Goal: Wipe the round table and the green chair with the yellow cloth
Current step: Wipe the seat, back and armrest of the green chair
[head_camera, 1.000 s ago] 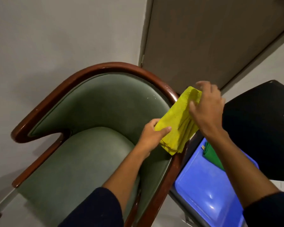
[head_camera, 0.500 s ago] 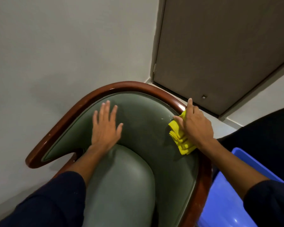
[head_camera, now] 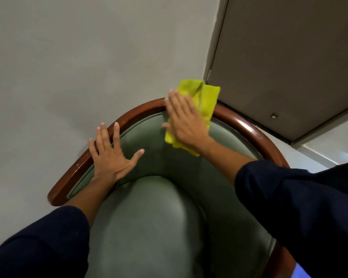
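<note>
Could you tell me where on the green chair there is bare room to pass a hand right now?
The seat cushion is bare between both sleeves. The green backrest is free right of the yellow cloth, up to the wooden rim. It is crowded at the top: the right hand presses the cloth there, and the left hand lies flat beside it.

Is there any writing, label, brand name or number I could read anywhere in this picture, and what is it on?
None: no readable text appears anywhere in the head view.
yellow cloth: plain, no tag or print showing.
green chair: plain upholstery and a wooden rim with no badge.
door and wall: bare, no sign.
dark sleeves: no logo visible.
</note>
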Available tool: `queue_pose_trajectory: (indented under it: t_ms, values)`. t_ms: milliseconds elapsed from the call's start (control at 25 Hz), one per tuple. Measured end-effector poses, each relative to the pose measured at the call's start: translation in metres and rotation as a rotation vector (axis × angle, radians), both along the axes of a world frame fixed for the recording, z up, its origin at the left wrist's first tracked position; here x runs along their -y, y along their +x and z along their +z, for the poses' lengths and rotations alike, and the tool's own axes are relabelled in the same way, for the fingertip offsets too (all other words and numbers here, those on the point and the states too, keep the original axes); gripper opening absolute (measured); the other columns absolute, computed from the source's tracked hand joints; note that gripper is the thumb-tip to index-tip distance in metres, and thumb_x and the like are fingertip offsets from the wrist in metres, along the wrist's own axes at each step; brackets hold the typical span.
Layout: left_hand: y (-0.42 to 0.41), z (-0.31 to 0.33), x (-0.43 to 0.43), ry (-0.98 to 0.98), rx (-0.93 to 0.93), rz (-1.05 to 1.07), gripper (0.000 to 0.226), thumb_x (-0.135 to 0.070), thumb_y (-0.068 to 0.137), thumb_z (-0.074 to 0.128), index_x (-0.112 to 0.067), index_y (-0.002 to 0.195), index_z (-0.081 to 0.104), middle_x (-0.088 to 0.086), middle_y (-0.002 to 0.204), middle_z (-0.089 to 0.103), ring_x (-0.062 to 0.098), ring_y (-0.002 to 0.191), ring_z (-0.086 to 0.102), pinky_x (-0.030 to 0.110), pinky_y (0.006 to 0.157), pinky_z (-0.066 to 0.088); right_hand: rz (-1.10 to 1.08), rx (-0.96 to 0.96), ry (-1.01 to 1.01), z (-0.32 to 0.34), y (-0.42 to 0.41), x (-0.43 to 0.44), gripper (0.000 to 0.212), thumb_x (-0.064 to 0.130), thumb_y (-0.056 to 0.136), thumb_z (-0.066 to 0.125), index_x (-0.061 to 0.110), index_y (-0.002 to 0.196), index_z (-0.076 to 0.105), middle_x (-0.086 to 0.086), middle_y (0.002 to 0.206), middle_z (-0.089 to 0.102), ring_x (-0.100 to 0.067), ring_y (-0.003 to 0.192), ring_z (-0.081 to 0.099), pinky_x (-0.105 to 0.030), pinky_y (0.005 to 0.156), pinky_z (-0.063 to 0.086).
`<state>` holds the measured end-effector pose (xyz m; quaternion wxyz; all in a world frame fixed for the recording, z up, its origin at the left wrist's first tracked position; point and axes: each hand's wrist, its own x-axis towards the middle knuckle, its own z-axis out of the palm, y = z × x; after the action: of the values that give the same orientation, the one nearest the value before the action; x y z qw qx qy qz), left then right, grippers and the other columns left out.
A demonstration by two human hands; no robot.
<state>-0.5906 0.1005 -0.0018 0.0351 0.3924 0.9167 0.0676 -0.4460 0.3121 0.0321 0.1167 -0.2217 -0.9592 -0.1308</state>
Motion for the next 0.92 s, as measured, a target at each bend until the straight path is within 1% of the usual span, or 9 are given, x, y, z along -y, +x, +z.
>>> queue_pose_trajectory:
  t_ms: [120,280,360,480,600,680,760,840,920]
  values:
    - [-0.005,0.000,0.001,-0.001,0.046,-0.004,0.111,-0.093,0.069,0.024,-0.032,0.149,-0.023,0.015,0.163,-0.017,0.030,0.150,-0.016,0.054,0.116,-0.010,0.177,0.186,0.028,-0.038,0.037,0.025,0.080,0.045,0.094,0.048,0.003,0.153,0.014,-0.015,0.163,0.018,-0.028,0.151,0.016,-0.046,0.121,0.019]
    - [-0.006,0.007,0.001,-0.084,0.096,-0.020,0.114,-0.096,0.066,0.020,-0.031,0.148,-0.026,0.013,0.162,-0.023,0.028,0.149,-0.022,0.051,0.114,-0.015,-0.199,0.082,-0.087,-0.020,0.111,0.030,0.085,0.042,0.090,0.052,0.004,0.154,0.011,-0.014,0.163,0.015,-0.030,0.149,0.023,-0.049,0.120,0.019]
    - [-0.011,0.022,0.000,-0.155,0.191,-0.015,0.115,-0.095,0.065,0.020,-0.030,0.149,-0.025,0.012,0.162,-0.024,0.028,0.149,-0.022,0.051,0.117,-0.013,-0.379,0.057,-0.163,-0.008,0.157,0.050,0.085,0.038,0.089,0.056,0.004,0.154,0.012,-0.014,0.163,0.017,-0.031,0.147,0.028,-0.048,0.118,0.025]
    - [0.006,0.043,0.036,-0.194,0.238,-0.030,0.102,-0.084,0.079,0.025,-0.026,0.153,-0.014,0.016,0.163,-0.017,0.031,0.150,-0.015,0.052,0.120,-0.004,-0.586,0.168,-0.286,0.007,0.220,0.115,0.078,0.023,0.091,0.058,0.000,0.152,0.015,-0.024,0.162,0.012,-0.038,0.142,0.033,-0.047,0.115,0.030]
    - [0.093,0.031,0.116,-0.109,0.222,-0.098,0.082,-0.060,0.093,0.041,-0.013,0.155,0.014,0.023,0.163,0.010,0.036,0.151,0.007,0.052,0.122,0.014,-0.623,0.386,-0.358,0.020,0.247,0.189,0.065,0.019,0.093,0.054,-0.005,0.146,0.025,-0.035,0.156,0.019,-0.042,0.137,0.037,-0.047,0.113,0.031]
    - [0.173,0.022,0.177,-0.146,0.563,-0.063,0.080,-0.068,0.089,0.040,-0.006,0.138,0.050,0.024,0.148,0.046,0.031,0.140,0.040,0.041,0.115,0.032,-0.575,0.484,-0.454,0.030,0.251,0.240,0.047,0.015,0.092,0.054,-0.006,0.133,0.044,-0.036,0.142,0.042,-0.040,0.126,0.049,-0.043,0.108,0.037]
    - [0.244,0.032,0.227,-0.172,0.964,0.114,0.071,-0.069,0.090,0.038,-0.009,0.097,0.076,0.018,0.107,0.074,0.022,0.096,0.070,0.034,0.089,0.051,-0.503,0.405,-0.544,0.039,0.253,0.284,0.031,0.015,0.082,0.066,0.002,0.110,0.062,-0.027,0.115,0.066,-0.035,0.105,0.064,-0.037,0.093,0.049]
    - [0.288,0.054,0.261,-0.133,1.269,0.335,0.067,-0.065,0.094,0.037,-0.013,0.073,0.075,0.010,0.077,0.076,0.017,0.062,0.068,0.031,0.061,0.053,-0.452,0.241,-0.898,0.040,0.257,0.327,0.029,0.008,0.086,0.059,0.005,0.115,0.059,-0.019,0.116,0.067,-0.034,0.109,0.063,-0.037,0.092,0.047]
    - [0.305,0.074,0.283,-0.073,1.452,0.418,0.072,-0.074,0.089,0.033,-0.014,0.075,0.071,0.008,0.073,0.074,0.019,0.058,0.068,0.024,0.053,0.052,-0.507,-0.009,-1.330,0.046,0.254,0.360,0.033,0.003,0.091,0.054,0.003,0.124,0.058,-0.016,0.121,0.066,-0.031,0.114,0.061,-0.031,0.095,0.044]
